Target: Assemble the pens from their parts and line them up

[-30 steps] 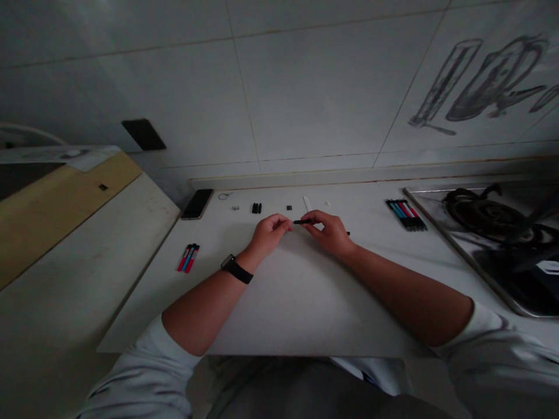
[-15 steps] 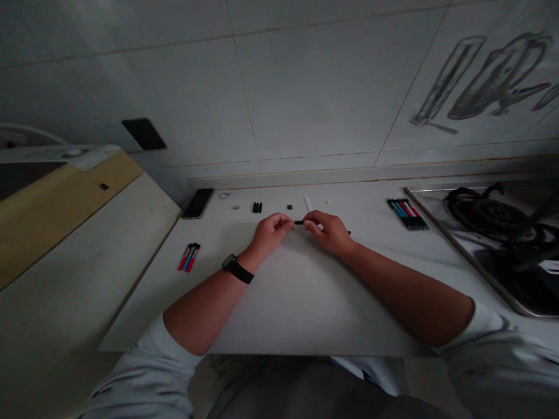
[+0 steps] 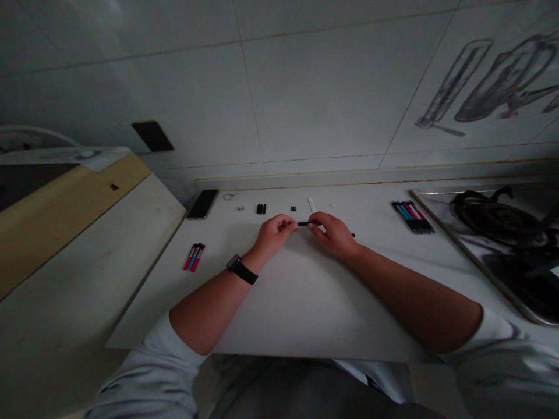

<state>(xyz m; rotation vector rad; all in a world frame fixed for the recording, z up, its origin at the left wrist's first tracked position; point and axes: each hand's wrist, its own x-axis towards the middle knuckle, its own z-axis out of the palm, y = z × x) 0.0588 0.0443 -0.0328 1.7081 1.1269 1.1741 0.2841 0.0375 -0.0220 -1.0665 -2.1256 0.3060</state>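
A slim black rod-like piece [image 3: 303, 224] spans the small gap between my two hands, above the middle of the white table. My left hand [image 3: 276, 233] pinches its left end between thumb and fingertips. The other end sits in the closed fingers of my right hand [image 3: 332, 234], which hide part of it. Past the right hand's far side a small black tip [image 3: 353, 235] shows; whether it belongs to the held piece, I cannot tell. Just beyond the hands lie thin white sticks [image 3: 311, 204], a pair of tiny black pieces [image 3: 293, 208] and short black caps [image 3: 261, 208].
Three red and blue pen-like barrels [image 3: 194, 257] lie at the left. Several similar pens [image 3: 413, 217] sit side by side near the stove [image 3: 493, 233]. A phone [image 3: 203, 204], small metal bits [image 3: 240, 208], a ring [image 3: 229, 196] and a tiny white piece [image 3: 332, 205] line the back.
The whole view has shifted slightly, so everything appears a little further right. Both hands keep their pinch on the black piece, with slightly more of it showing between them.
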